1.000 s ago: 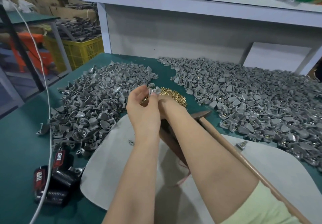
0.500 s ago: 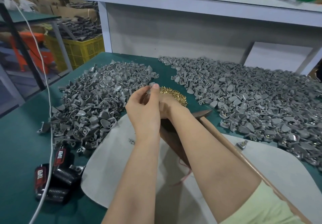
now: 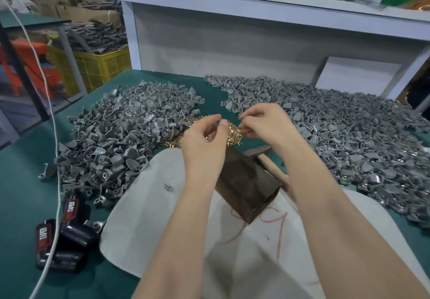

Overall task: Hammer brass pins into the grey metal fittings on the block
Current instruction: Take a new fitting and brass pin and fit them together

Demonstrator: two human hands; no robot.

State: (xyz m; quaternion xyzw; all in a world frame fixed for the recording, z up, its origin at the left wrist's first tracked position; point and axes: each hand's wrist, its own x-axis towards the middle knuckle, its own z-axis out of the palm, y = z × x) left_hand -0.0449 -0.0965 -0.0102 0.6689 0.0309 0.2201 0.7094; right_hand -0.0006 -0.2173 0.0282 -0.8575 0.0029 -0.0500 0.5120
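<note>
At centre, a grey fitting [image 3: 216, 124] was pinched in the grip of the left hand [image 3: 204, 143] for pinning; the curled grip of the right hand [image 3: 265, 124] (contents unclear) was poised over brass pins [image 3: 233, 134].

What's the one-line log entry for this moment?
left hand pinches grey fitting | right hand at brass pin pile, grip unclear | hammer lying beside block

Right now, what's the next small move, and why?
The left hand pinches a grey fitting, the right hand pinches at the brass pins, and the block and hammer lie free below. So probably: bring a pin to the fitting and seat it.
</note>
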